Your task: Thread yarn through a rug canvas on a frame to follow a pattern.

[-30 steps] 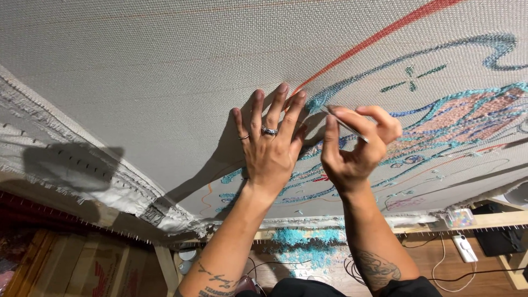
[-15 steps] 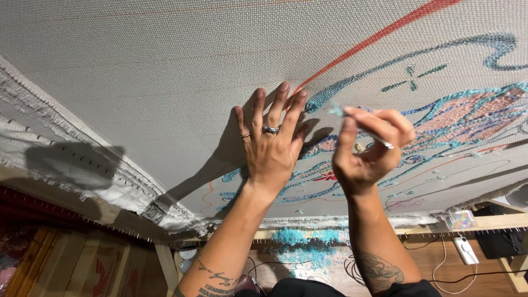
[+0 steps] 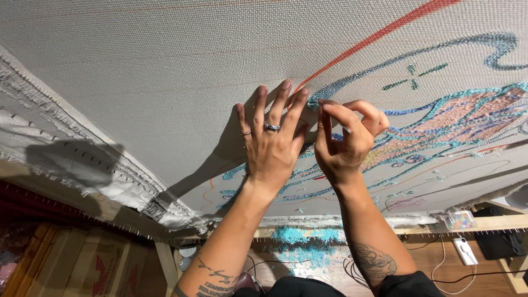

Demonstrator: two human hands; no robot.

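A large grey-white tufting cloth is stretched on a wooden frame and fills the view. It carries stitched outlines in blue, teal, pink and one long red line. My left hand, wearing rings, lies flat on the cloth with its fingers spread. Right beside it my right hand pinches a small tuft of teal yarn between thumb and fingers, at the lower end of the red line.
The frame's wooden bottom bar runs below the cloth, with a frayed cloth edge at the left. Teal yarn scraps lie on the floor. A white device with cables and a black box sit at the right.
My right hand moved out to the right, then came back left and up to the cloth, pinching yarn next to my left fingertips. The left hand stayed flat.
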